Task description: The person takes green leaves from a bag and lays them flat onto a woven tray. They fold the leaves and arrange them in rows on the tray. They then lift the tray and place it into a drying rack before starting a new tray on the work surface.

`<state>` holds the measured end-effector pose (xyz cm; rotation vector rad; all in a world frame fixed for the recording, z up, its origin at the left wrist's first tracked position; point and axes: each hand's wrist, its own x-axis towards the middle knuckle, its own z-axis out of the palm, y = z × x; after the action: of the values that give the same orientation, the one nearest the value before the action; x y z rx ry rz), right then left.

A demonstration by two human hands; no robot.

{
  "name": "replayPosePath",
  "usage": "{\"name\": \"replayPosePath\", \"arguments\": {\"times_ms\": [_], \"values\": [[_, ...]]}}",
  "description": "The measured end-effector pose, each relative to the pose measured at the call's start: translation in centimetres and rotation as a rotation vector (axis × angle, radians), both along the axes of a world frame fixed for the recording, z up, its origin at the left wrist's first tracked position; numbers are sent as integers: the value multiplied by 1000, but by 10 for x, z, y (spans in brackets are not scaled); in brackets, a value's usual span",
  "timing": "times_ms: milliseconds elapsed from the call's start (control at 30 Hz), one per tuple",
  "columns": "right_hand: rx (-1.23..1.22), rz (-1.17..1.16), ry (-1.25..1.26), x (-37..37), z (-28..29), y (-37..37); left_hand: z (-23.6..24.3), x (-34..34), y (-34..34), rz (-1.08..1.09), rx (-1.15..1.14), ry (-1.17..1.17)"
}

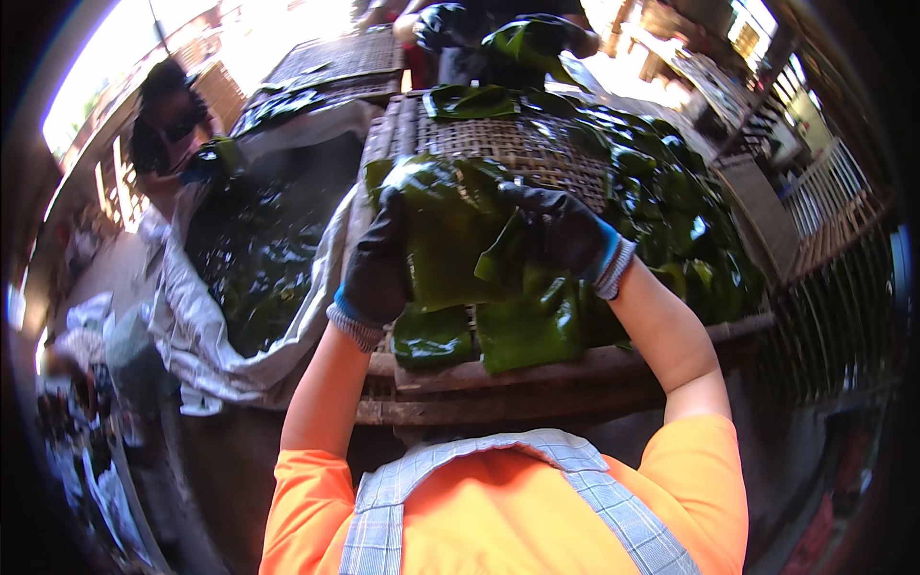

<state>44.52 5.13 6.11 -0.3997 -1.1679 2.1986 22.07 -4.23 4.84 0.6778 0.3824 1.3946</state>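
Observation:
My left hand (376, 264), in a dark glove, grips the left side of a wet, dark green sheet (441, 230). My right hand (561, 235), also gloved, has its fingers closed on the right side of that sheet, where part of it folds over. The sheet is held above a woven bamboo rack (489, 137). Flat green sheets (527, 331) lie along the rack's near edge, and many more (671, 220) cover its right part.
A white-lined vat (220, 374) of dark water with green pieces stands left. Beside it a co-worker (172, 125) holds a green bundle. Another person's gloved hands (443, 24) handle sheets across the rack. More racks (331, 53) stand behind; a slatted bamboo frame (824, 201) is at right.

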Motion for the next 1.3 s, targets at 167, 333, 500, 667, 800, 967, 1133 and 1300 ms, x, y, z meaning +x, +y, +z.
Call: {"name": "replayPosePath", "arguments": {"times_ms": [167,333,500,667,800,967,1133,1300], "values": [[-421,-36,174,52,3,-1,-34,16,39,188,177,647],[499,-78,-156,122,-41,51,-23,75,98,-251,119,423],[415,-453,-364,133,-15,116,-26,90,221,-640,106,296],[558,-872,-1253,225,-162,268,-141,146,376,-88,357,1444],[726,-821,-1782,131,-82,188,-240,127,399,280,169,1310],[943,-572,-2084,119,-77,186,-182,121,380,37,141,1396],[972,-518,-2134,123,-86,200,-51,78,246,72,57,1264],[1287,-758,-2086,86,-24,161,-15,-76,114,251,-28,974]]}}
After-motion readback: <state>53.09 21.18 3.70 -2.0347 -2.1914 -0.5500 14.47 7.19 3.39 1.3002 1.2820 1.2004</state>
